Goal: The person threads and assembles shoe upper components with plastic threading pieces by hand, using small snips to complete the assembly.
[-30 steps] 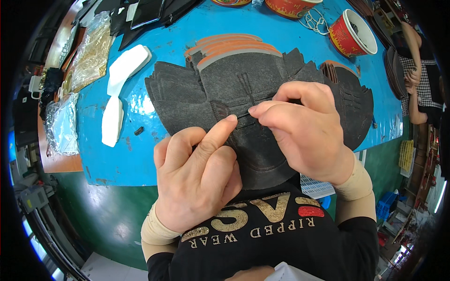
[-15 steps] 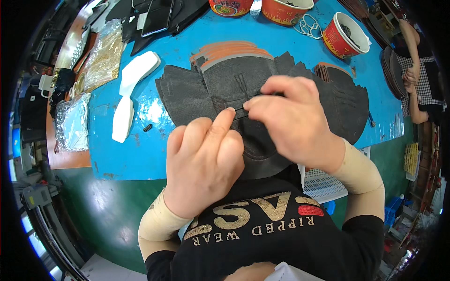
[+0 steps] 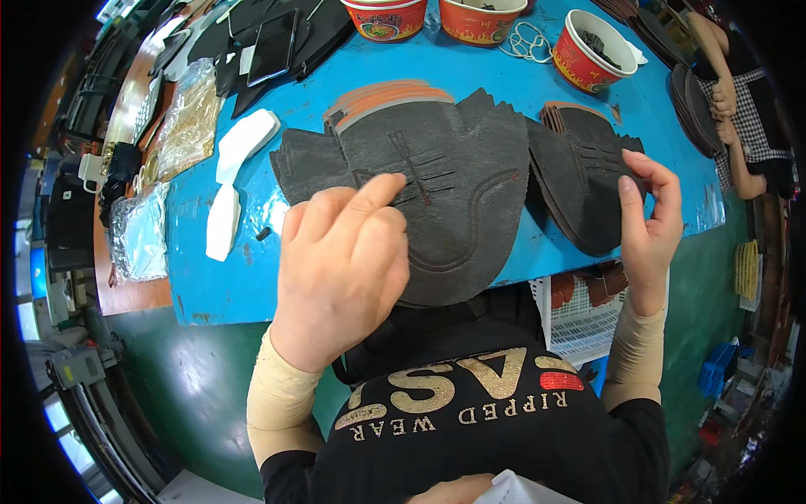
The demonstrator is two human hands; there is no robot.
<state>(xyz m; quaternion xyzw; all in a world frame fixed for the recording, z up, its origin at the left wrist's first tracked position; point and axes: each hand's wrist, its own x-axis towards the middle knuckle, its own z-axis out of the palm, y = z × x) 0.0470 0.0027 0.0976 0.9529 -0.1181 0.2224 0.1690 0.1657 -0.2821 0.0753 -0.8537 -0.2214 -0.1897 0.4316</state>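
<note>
A dark shoe-upper piece (image 3: 470,202) with a rounded, stitched toe lies on top of a stack. Several short slits cross its middle, and thin dark strands run across them. My left hand (image 3: 340,260) is at the left of the slits, index finger stretched out with its tip on the piece. Its other fingers are curled, and the thumb is hidden. To the right, my right hand (image 3: 651,218) is over the edge of a second stack of dark slitted uppers (image 3: 583,202). Its thumb and index finger are apart, and I see nothing between them.
Red paper bowls (image 3: 592,52) with dark bits stand at the back, near a white cord loop (image 3: 527,44). At left lie white pieces (image 3: 245,144), a phone (image 3: 273,46) and plastic bags (image 3: 138,227). A white basket (image 3: 583,323) is below the table edge. Another person's arms (image 3: 726,109) are at right.
My right hand has moved from the slits rightward to the second stack, its fingers coming apart. My left hand stays by the slits. More of the upper's front shows, lying flatter.
</note>
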